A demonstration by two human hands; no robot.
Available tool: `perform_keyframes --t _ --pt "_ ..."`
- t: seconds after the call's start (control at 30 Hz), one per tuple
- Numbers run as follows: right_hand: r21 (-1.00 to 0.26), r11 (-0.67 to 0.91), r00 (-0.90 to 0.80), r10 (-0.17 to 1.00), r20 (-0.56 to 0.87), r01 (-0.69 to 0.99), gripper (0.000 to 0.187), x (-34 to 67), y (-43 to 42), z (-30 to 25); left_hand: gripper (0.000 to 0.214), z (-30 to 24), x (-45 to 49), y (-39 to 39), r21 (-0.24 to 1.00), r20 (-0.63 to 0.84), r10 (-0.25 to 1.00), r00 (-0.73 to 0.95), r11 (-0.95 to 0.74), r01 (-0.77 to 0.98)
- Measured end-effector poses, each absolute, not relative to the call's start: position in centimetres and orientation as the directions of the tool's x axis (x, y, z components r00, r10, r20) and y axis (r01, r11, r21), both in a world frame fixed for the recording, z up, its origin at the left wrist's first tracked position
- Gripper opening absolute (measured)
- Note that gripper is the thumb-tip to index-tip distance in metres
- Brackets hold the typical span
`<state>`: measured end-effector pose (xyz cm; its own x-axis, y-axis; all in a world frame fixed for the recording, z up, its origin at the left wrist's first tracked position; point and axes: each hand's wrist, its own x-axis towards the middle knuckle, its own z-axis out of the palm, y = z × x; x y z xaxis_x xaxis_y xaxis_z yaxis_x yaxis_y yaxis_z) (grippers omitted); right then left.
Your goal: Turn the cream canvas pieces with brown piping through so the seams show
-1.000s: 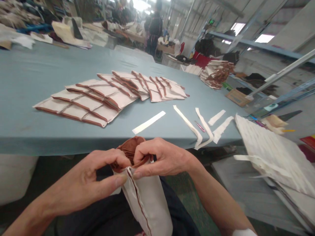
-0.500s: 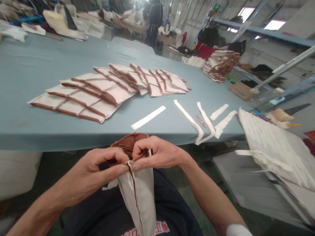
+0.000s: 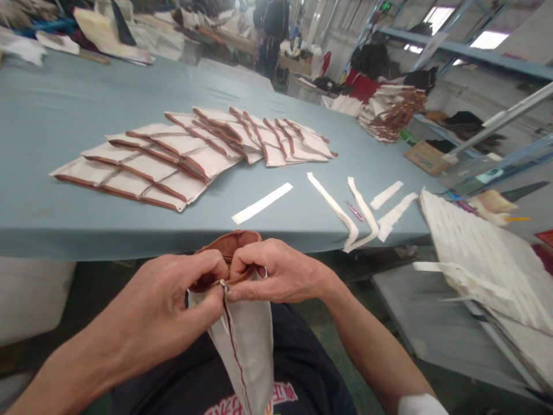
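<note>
I hold a cream cloth bag [image 3: 248, 346] with brown trim over my lap, its brown-lined mouth [image 3: 227, 246] turned up toward me. My left hand [image 3: 173, 305] is closed, pinching the bag's top edge at the seam. My right hand [image 3: 276, 271] is closed too, fingers pinched on the same edge just right of the seam. The two hands touch each other at the thumbs. The bag hangs down between my forearms.
A blue-grey table [image 3: 64, 132] stands in front, bearing a fanned row of finished cream bags [image 3: 190, 155] and loose cream strips [image 3: 261, 203] with a small pink tool [image 3: 354, 211]. A stack of cream cloth [image 3: 488, 265] lies at my right. A person [image 3: 272, 29] stands far back.
My hands have drawn closer together on the bag's top edge, and the left thumb and fingers have closed tighter on the seam. The view shifted slightly downward.
</note>
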<state>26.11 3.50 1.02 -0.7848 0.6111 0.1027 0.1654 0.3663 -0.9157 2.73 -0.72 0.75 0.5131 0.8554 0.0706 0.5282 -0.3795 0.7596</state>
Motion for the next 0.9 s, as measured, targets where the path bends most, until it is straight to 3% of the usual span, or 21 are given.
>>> perform_keyframes --t 0.23,0.33,0.47,0.73,0.9 --pt "-0.911 0.362 -0.755 0.648 0.096 0.195 0.032 25.7 2.6 1.5 0.02 0.6 2.3 -0.9 0.861 0.025 0.87 0.492 -0.268 0.431" --pt "-0.897 0.371 -0.727 0.681 0.087 0.241 0.024 25.5 2.3 1.4 0.02 0.8 2.0 -1.0 0.876 0.016 0.871 0.491 -0.249 0.413" --pt "-0.926 0.337 -0.74 0.664 0.103 0.173 0.018 25.2 2.2 1.0 0.022 1.1 1.7 -1.2 0.9 0.029 0.869 0.494 -0.238 0.366" --pt "-0.931 0.32 -0.747 0.66 0.087 0.175 0.021 25.1 2.2 1.1 0.027 -0.5 0.6 -1.2 0.92 -0.114 0.879 0.463 -0.083 0.384" --pt "-0.879 0.425 -0.747 0.652 0.131 0.217 0.017 25.1 2.3 1.4 0.026 -0.2 0.8 -1.2 0.894 -0.023 0.894 0.447 -0.182 0.41"
